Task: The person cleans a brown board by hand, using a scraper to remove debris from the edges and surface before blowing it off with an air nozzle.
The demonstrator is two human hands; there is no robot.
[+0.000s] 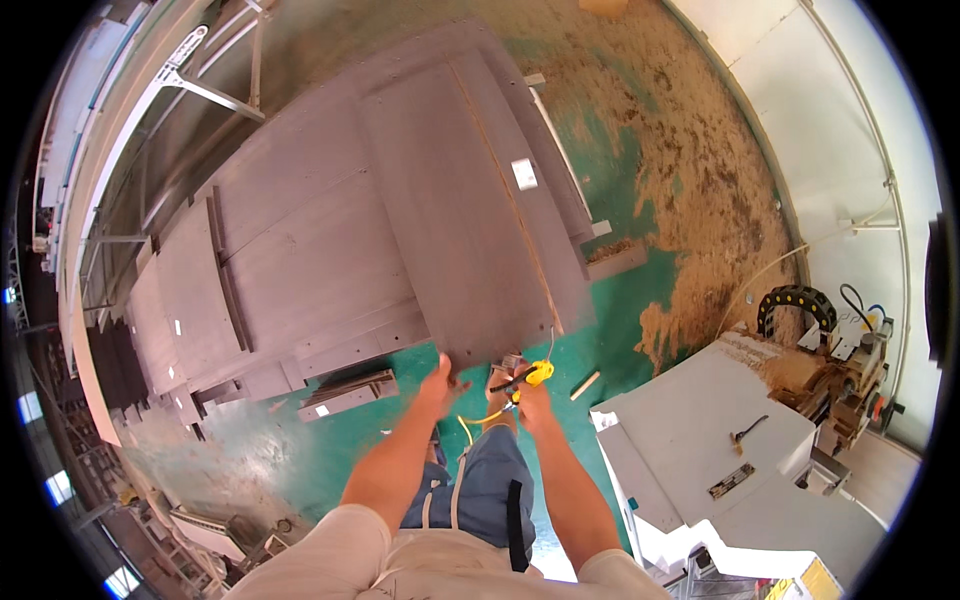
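My right hand [534, 402] is closed around a yellow air blow gun [540, 373] with a thin metal nozzle pointing up toward the panel's near edge. A yellow hose [478, 421] runs from the gun toward my legs. At the near corner of a long brown panel [455, 220] is my left hand [437, 387], somewhat blurred. Its thumb and fingers stand apart, and nothing shows in it; whether it touches the panel cannot be made out. The panel lies on top of other brown panels [300, 245]. It bears a white label [524, 174] and a lengthwise tan groove.
Sawdust [700, 200] covers much of the green floor at the right. A grey machine [690, 440] with a black cable chain [795, 297] stands at lower right, a small brush-like tool [746, 432] on its top. Brown strips [350, 392] lie stacked left of me. A metal frame [205, 85] rises at upper left.
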